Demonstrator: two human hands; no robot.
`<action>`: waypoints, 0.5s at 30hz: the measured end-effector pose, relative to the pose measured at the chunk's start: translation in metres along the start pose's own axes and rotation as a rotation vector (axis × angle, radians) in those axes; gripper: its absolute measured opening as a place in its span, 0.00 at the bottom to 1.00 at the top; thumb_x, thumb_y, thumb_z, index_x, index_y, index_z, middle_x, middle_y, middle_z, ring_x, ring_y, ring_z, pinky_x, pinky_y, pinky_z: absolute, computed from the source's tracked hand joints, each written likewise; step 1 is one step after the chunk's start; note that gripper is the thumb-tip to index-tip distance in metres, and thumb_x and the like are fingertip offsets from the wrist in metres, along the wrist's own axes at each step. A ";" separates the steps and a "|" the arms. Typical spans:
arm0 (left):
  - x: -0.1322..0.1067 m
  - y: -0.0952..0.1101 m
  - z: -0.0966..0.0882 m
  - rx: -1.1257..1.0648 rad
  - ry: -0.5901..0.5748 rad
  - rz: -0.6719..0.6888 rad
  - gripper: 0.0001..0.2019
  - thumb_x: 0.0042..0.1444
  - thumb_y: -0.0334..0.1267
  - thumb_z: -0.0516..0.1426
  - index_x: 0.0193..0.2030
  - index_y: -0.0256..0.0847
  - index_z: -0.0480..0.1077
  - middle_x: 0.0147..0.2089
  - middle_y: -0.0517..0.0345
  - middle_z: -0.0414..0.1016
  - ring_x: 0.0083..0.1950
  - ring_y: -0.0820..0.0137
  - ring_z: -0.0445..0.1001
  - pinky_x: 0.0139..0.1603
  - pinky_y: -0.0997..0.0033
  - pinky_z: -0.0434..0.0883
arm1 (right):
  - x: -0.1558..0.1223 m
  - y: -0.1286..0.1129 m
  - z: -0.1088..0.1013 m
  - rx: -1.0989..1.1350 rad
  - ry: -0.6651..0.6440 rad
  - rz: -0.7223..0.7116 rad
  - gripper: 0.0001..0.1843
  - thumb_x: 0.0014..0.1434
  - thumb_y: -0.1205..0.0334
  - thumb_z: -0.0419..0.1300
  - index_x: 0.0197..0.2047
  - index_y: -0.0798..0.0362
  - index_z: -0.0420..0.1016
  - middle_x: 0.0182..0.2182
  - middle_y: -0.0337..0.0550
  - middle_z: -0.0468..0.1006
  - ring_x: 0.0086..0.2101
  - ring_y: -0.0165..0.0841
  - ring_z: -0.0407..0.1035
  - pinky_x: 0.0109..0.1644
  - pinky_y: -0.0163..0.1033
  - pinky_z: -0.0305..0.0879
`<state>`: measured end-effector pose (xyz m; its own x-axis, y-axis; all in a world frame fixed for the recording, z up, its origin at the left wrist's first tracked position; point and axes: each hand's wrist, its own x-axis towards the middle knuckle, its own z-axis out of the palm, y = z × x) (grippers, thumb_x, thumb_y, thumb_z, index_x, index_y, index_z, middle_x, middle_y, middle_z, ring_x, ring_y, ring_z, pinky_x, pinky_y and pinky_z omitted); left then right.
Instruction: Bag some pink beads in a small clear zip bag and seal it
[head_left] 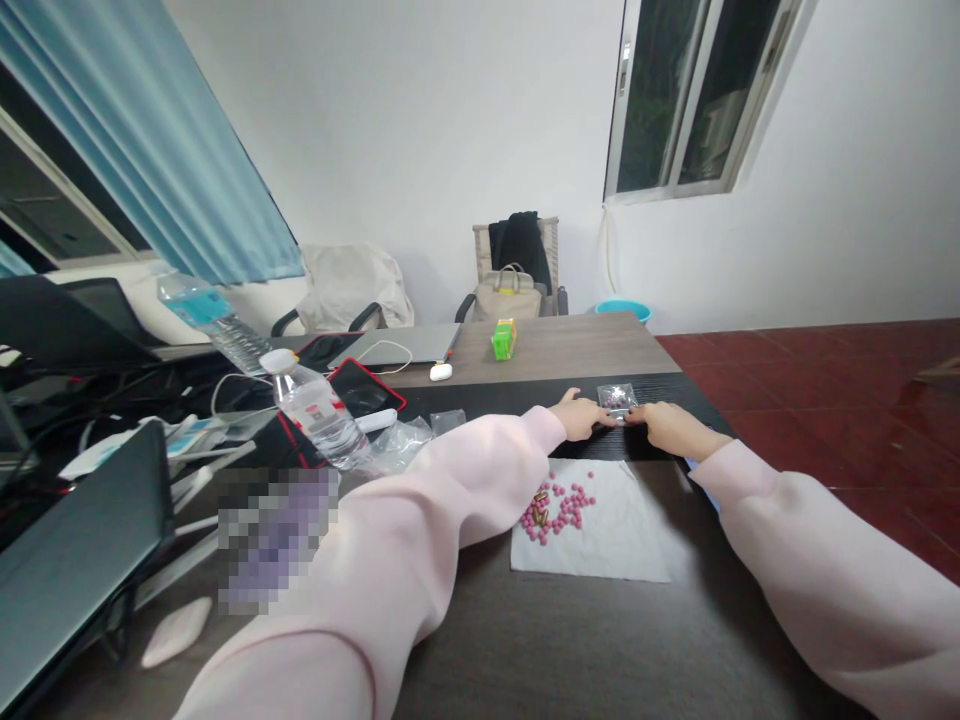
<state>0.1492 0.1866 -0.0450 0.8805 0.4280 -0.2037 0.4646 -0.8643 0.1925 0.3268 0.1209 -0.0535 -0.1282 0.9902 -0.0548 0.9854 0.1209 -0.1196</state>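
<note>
A small clear plastic bag (pixel 616 393) with a few small dark pieces in it lies on the black strip of the table. My left hand (pixel 581 416) has its fingertips on the near left corner of the bag, thumb raised apart from them. At the near right corner, my right hand (pixel 669 429) grips the edge between bent fingers. Closer to me, a white paper sheet (pixel 630 530) carries many round pink tablets (pixel 574 508) and several brown capsules (pixel 541 510). My left sleeve covers the sheet's left edge.
Left of my arm are a water bottle (pixel 319 410), crumpled clear bags (pixel 405 440), a white mouse (pixel 176 632) and a dark laptop (pixel 90 560). A green box (pixel 504 340), white earphone case (pixel 441 372) and silver laptop (pixel 397 345) lie on the far side.
</note>
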 end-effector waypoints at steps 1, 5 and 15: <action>-0.004 0.002 -0.001 0.022 -0.013 -0.029 0.33 0.48 0.19 0.49 0.59 0.53 0.64 0.66 0.59 0.60 0.67 0.61 0.57 0.67 0.47 0.39 | 0.000 -0.003 0.000 -0.015 -0.018 0.004 0.23 0.48 0.79 0.53 0.44 0.53 0.79 0.41 0.54 0.80 0.43 0.44 0.74 0.47 0.44 0.66; -0.024 0.010 -0.010 -0.008 -0.024 -0.187 0.32 0.54 0.26 0.51 0.65 0.50 0.54 0.70 0.53 0.51 0.69 0.62 0.53 0.67 0.49 0.39 | -0.001 -0.010 0.000 -0.024 -0.040 0.026 0.25 0.49 0.79 0.51 0.47 0.55 0.77 0.42 0.56 0.79 0.44 0.44 0.74 0.48 0.44 0.64; -0.140 -0.029 -0.043 0.049 0.070 -0.729 0.20 0.52 0.42 0.58 0.51 0.37 0.69 0.55 0.41 0.72 0.59 0.55 0.67 0.63 0.49 0.47 | -0.006 -0.009 -0.016 0.089 0.183 0.126 0.25 0.57 0.71 0.50 0.58 0.58 0.65 0.52 0.58 0.72 0.49 0.46 0.70 0.51 0.46 0.64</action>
<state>0.0164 0.1631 0.0189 0.3537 0.9134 -0.2013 0.9316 -0.3634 -0.0121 0.3202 0.1154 -0.0359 0.0258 0.9942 0.1044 0.9777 -0.0033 -0.2101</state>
